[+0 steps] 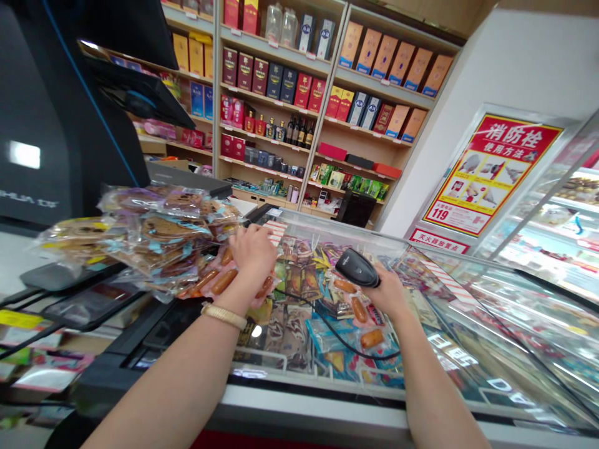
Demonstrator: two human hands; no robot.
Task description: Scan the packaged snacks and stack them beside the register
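Observation:
My left hand [254, 249], with a woven bracelet on the wrist, is closed on the top edge of a clear pack of sausages [224, 280] beside a pile of plastic-wrapped snack packs [173, 227]. My right hand [386, 290] is wrapped round a black handheld scanner [357, 268], its head pointing left. Just below the scanner, another pack of sausages [359, 308] lies on the glass top of the freezer. The scanner's cable [327, 324] loops across the glass. My right fingertips are partly hidden.
A dark checkout machine [60, 125] stands at the left, with a small screen [140, 93] jutting out. The glass-topped freezer [318, 399] extends rightward. Behind are shelves of boxed bottles [276, 81] and a red sign [491, 168] on the wall.

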